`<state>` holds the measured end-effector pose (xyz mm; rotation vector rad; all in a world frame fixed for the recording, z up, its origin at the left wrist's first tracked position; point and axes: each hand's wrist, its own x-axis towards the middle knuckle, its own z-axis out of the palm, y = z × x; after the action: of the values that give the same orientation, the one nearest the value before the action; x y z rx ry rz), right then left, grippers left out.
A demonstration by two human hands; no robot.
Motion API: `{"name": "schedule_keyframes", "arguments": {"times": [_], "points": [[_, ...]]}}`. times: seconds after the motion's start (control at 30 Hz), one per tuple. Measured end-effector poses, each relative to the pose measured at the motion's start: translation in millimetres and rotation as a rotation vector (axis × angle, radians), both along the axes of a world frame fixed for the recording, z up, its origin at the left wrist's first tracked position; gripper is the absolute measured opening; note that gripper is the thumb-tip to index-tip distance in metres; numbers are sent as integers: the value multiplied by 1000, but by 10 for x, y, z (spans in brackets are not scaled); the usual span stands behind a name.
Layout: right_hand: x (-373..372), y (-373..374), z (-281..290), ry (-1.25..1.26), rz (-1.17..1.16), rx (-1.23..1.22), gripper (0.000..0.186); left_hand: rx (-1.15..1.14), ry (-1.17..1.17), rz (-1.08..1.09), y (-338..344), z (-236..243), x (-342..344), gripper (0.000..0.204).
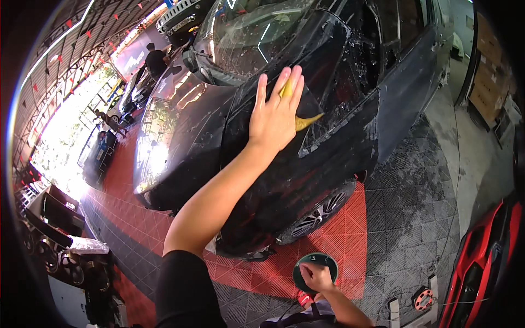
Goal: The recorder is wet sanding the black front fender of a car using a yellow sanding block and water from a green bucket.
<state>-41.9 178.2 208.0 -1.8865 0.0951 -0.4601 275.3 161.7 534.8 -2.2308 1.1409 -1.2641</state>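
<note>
Yellow piece [308,122] under flat left hand [274,113] against black car [257,191]; right hand [317,277] loosely fisted.

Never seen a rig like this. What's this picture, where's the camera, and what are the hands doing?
No machine here: these are a person's bare hands. The single picture comes from a wide fisheye camera on their head, looking down, so straight edges bend near the rim.

The left hand lies flat, fingers spread, against the side of a dark car. A yellow piece shows between its fingers and beside it; its exact kind is unclear. Water-like drops dot the windshield.

The right hand, closed, is in front of a round green object; whether it grips anything is hidden. Below is a red and grey tiled floor.
</note>
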Motion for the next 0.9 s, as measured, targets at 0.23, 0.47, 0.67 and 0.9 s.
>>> {"name": "schedule_keyframes", "arguments": {"times": [0.23,0.47,0.67,0.9], "points": [[98,-409,57,-74,-279,-69,10,344,-132,71,1475,-1413,-244,88],[186,-501,-230,-18,-347,-49,12,233,-170,19,-288,-160,28,82],[32,-609,-332,26,-311,-1,12,298,-142,114,1462,-1587,-312,79],[109,-643,-440,-22,-277,-32,12,59,-82,27,-408,-75,45,71]]}}
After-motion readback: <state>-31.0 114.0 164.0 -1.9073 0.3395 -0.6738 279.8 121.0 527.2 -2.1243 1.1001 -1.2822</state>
